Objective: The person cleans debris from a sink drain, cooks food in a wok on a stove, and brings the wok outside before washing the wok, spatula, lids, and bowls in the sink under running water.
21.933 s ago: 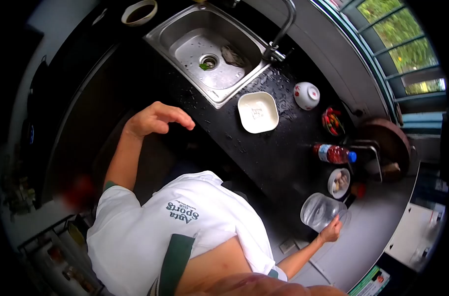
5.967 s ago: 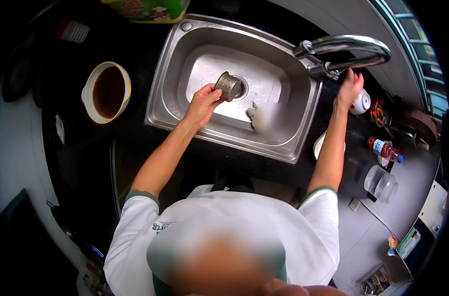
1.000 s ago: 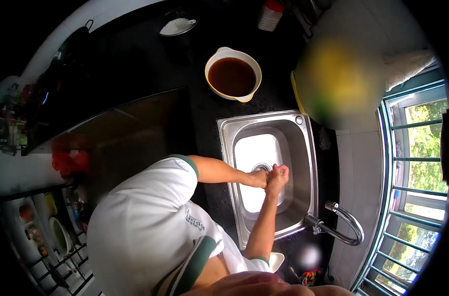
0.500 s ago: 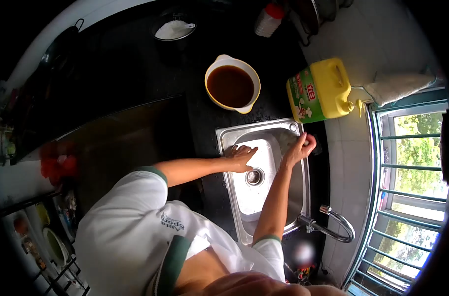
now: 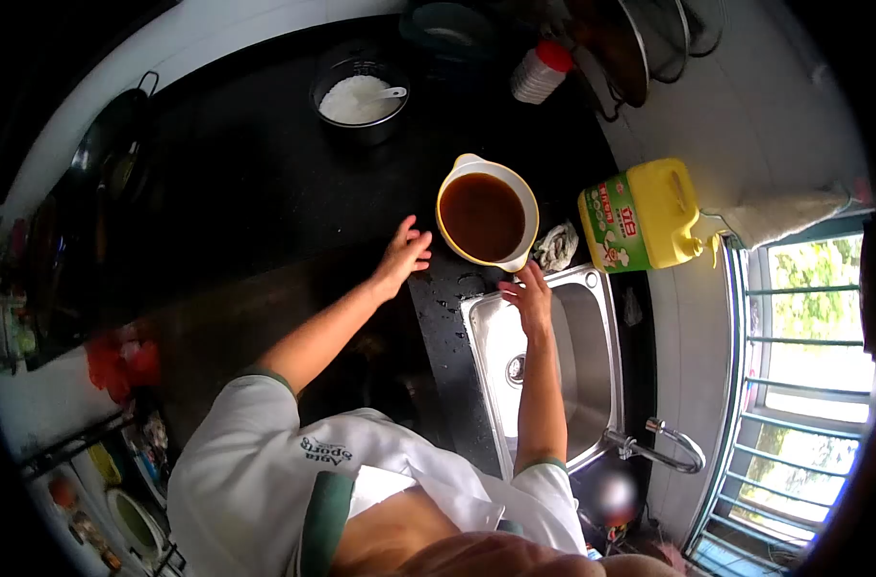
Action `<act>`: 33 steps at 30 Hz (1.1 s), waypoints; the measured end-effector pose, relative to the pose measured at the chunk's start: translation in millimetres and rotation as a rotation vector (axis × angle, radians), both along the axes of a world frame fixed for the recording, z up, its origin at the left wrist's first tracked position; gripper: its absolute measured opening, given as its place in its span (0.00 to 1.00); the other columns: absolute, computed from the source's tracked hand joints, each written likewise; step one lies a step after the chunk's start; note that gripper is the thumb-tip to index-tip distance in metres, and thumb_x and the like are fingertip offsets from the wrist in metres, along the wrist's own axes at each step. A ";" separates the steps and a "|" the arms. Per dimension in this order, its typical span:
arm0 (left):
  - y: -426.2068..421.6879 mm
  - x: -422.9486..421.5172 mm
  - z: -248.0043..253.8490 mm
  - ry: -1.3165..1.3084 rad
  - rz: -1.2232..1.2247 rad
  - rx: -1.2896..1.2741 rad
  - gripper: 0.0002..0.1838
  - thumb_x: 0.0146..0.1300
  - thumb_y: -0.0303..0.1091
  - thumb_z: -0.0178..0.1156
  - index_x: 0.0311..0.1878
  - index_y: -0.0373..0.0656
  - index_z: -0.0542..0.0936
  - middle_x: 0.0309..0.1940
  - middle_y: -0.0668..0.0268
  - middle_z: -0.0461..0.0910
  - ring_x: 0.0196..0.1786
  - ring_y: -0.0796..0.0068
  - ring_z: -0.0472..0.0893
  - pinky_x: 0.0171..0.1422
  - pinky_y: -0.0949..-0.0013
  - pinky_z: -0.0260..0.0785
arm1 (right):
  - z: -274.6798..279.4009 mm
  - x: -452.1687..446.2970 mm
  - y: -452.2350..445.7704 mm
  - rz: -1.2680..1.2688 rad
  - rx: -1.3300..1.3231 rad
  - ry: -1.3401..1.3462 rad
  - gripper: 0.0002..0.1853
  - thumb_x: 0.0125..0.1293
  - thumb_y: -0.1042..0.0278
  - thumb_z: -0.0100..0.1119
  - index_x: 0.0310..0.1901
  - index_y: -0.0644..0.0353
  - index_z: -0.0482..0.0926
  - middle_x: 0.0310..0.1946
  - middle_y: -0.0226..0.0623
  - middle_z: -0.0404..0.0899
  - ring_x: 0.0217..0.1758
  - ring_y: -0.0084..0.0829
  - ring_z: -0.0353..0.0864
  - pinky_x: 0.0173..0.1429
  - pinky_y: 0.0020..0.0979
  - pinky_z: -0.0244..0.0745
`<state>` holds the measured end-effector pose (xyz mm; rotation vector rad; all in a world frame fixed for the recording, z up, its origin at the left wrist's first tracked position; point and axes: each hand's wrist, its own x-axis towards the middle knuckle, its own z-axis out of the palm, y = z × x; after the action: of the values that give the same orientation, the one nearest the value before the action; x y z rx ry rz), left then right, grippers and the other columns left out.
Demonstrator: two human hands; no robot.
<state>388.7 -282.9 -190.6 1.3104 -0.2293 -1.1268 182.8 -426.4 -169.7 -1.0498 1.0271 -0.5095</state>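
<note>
A white bowl with a yellow rim (image 5: 529, 192) stands on the black counter, full of dark brown liquid. Just left of it, my left hand (image 5: 404, 258) is held out with its fingers apart and holds nothing. My right hand (image 5: 531, 296) is at the bowl's near handle, over the sink's corner. Its fingers are spread; whether a fingertip touches the handle I cannot tell. A crumpled grey-white cloth (image 5: 557, 247) lies between the bowl and the yellow detergent jug (image 5: 649, 212).
The steel sink (image 5: 592, 385) with its curved faucet (image 5: 678, 452) lies to the right. Farther back are a dark pot of white grains (image 5: 356, 101) with a white spoon and a red-capped jar (image 5: 544, 72). A barred window (image 5: 803, 385) is at the right.
Both hands have left the sink and moved forward to either side of the bowl. A crumpled cloth now shows on the counter by the bowl. The view has shifted slightly.
</note>
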 end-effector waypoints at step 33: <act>26.6 28.3 7.6 0.003 0.203 -0.034 0.25 0.54 0.25 0.47 0.58 0.45 0.57 0.43 0.59 0.73 0.38 0.67 0.80 0.39 0.64 0.76 | 7.3 92.2 29.4 0.213 -0.011 -0.053 0.12 0.59 0.74 0.44 0.44 0.64 0.69 0.28 0.38 0.78 0.23 0.24 0.77 0.29 0.23 0.74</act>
<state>417.0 -256.3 -183.1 1.2717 -0.1093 -0.9490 275.0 -397.1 -162.4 -1.1354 0.8548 -0.3674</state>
